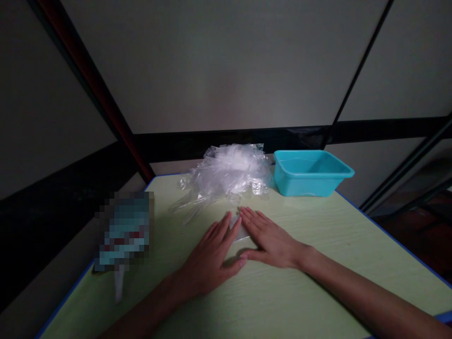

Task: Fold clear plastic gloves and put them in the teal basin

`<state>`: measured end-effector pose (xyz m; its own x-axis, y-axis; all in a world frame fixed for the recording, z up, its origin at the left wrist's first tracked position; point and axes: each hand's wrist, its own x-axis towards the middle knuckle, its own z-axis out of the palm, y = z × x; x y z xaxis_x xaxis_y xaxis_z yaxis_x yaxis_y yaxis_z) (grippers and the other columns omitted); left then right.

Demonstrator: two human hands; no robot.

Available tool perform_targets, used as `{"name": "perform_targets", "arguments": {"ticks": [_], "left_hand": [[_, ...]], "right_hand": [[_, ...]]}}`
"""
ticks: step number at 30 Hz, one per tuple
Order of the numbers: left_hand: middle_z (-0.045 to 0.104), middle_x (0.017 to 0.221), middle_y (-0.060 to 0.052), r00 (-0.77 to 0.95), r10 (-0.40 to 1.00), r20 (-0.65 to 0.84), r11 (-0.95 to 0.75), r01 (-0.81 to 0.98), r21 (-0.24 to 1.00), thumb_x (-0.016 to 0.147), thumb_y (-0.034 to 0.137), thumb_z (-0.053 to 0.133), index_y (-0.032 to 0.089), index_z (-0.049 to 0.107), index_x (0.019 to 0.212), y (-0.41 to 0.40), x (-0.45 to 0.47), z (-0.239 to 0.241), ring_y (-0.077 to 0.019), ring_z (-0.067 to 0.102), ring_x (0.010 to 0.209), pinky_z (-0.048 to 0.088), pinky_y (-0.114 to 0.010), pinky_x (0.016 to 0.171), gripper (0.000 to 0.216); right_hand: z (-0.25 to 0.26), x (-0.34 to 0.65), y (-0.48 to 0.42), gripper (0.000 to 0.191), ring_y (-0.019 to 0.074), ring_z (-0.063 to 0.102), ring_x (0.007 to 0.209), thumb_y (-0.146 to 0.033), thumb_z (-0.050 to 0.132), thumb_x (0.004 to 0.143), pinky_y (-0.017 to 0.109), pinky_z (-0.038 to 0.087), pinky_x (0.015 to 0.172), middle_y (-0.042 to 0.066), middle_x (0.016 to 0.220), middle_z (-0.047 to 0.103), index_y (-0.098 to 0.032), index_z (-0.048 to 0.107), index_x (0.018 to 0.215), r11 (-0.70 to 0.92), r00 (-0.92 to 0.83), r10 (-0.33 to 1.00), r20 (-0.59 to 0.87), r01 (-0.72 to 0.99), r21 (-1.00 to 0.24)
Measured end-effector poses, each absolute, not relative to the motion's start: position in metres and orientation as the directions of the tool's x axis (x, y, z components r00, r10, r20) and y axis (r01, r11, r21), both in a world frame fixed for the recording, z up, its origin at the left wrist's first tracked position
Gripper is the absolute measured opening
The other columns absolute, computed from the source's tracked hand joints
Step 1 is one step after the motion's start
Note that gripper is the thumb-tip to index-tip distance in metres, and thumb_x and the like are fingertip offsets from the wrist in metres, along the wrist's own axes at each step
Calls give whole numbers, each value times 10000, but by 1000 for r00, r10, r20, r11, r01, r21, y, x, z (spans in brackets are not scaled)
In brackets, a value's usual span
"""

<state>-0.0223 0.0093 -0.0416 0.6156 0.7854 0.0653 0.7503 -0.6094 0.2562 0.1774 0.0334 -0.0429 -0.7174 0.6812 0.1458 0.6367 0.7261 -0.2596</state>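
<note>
My left hand (211,256) and my right hand (269,238) lie flat, palms down, side by side on the pale green table (318,263). Their fingers are stretched out and point away from me. Between and under them lies a small piece of clear plastic film (239,230), pressed against the tabletop. Behind the hands sits a loose heap of crumpled clear plastic bags (226,175), apart from both hands.
A turquoise plastic tub (310,173) stands at the back right of the table. A blurred-out bluish package (123,230) sits near the left edge, with a pale strip (118,282) below it. The table has a blue rim; dark walls and rails stand behind.
</note>
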Motion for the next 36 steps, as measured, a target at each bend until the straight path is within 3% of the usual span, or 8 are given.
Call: {"name": "perform_targets", "arguments": {"ticks": [2,4,7,10,13,21,36], "left_hand": [[7,1469,-151,604,789,112,-608,743,281,818,324,465,130,77,1403,8,-23,-41,-256,63,1336,187,-427,1048,728],[18,1473,-143,594,789,158,-612,735,291,810,262,466,131,67,1400,7,-23,-42,-245,63,1337,196,-415,1050,724],[155,1459,-144,598,775,204,-631,722,284,812,218,455,113,149,1384,7,-25,-44,-227,133,1331,215,-400,1053,657],[287,1413,-154,611,759,224,-651,715,255,809,184,455,83,294,1332,9,-25,-46,-229,236,1303,243,-405,1048,556],[363,1372,-161,623,744,242,-668,712,219,810,164,455,57,385,1281,10,-25,-47,-233,310,1270,269,-411,1039,488],[440,1317,-156,656,706,268,-705,687,176,817,159,455,49,453,1229,10,-24,-45,-227,379,1222,318,-397,1013,426],[474,1289,-140,643,709,290,-701,687,190,809,159,455,86,478,1204,10,-23,-44,-232,418,1189,332,-401,1001,401]], "right_hand": [[-40,184,37,890,265,110,1330,-633,428,778,443,191,1060,216,1428,159,-18,190,1376,756,-736,650,189,602,-257],[-34,193,41,754,263,193,1314,-563,473,800,434,233,1045,194,1409,259,-60,309,1336,811,-776,584,238,546,-212],[-27,205,45,356,227,423,1175,-376,462,878,377,352,965,132,1219,519,-123,557,1110,884,-833,463,304,459,-88],[-24,207,46,207,194,547,925,-248,451,896,333,433,807,85,941,619,-132,622,893,888,-839,427,338,460,21],[-26,202,44,188,170,540,827,-186,444,896,307,423,744,58,845,607,-128,610,828,873,-838,433,332,482,79],[-31,195,42,226,172,505,803,-160,429,900,308,376,700,36,807,586,-143,593,745,856,-872,381,307,458,239],[-34,195,43,206,165,500,794,-163,431,902,301,358,689,32,811,586,-149,583,764,847,-868,386,312,468,254]]}}
